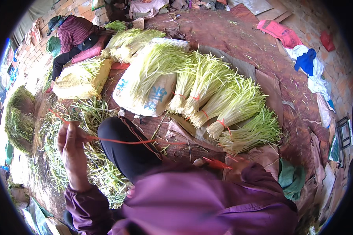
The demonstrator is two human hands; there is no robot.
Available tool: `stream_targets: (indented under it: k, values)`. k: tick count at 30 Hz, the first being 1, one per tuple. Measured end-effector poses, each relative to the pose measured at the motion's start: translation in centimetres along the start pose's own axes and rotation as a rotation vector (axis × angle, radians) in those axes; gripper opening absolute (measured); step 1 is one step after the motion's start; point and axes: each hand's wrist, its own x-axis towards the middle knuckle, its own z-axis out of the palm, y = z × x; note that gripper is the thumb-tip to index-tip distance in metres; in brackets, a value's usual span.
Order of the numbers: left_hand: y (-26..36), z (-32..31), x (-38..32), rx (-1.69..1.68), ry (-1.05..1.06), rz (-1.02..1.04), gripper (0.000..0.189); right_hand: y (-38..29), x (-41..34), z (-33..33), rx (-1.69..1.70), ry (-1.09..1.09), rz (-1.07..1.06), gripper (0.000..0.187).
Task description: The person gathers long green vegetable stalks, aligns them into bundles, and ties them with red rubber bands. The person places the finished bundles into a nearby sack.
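My left hand [71, 144], raised on the left, pinches the end of a red string [123, 142] that stretches right across my knee. My right hand [236, 166] is blurred, low beside the nearest bundle, close to several red strings [216, 163]; its grip is unclear. Several bundles of pale-stemmed green leaves [241, 108] tied with red string lie fanned out in front of me. Loose leafy stalks [161, 67] rest on a stuffed white sack [161, 102] with blue writing.
A person [73, 38] bends over a yellow sack [76, 85] at the upper left. Cut grass [106, 176] litters the floor on the left, near a round heap of greens [19, 123]. Green cloth [291, 179] lies at the right, and pink, white and blue cloths [306, 63] lie along the brick edge.
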Motion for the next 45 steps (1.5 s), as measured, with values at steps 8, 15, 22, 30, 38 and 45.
stream_targets:
  k: [8, 15, 22, 30, 38, 45]
  values:
    - [0.2, 0.5, -5.5, 0.768, -0.086, 0.073, 0.010, -19.5, -6.6, -17.4, 0.687, 0.877, -0.842, 0.020]
    - [0.0, -0.7, -6.9, 1.153, -0.145, 0.366, 0.004, -36.2, -15.2, -21.9, 1.003, 0.483, -1.615, 0.028]
    - [0.2, -6.5, -8.5, 1.330, -0.021, 0.360, 0.006, -42.9, -16.5, -23.3, 0.591, 0.720, -1.689, 0.013]
    - [1.5, -10.1, -11.3, 0.947, 0.175, 0.071, 0.009, -50.5, -15.1, -24.0, 0.156, 0.892, -1.783, 0.014]
    - [-0.2, -13.5, -13.7, -0.361, 0.378, -0.264, 0.015, -54.6, -14.5, -19.8, -0.120, 0.973, -1.845, 0.018]
    - [-2.3, -14.2, -15.1, -0.495, 0.412, -0.377, 0.014, -56.6, -14.5, -20.9, -0.129, 1.043, -1.816, 0.012]
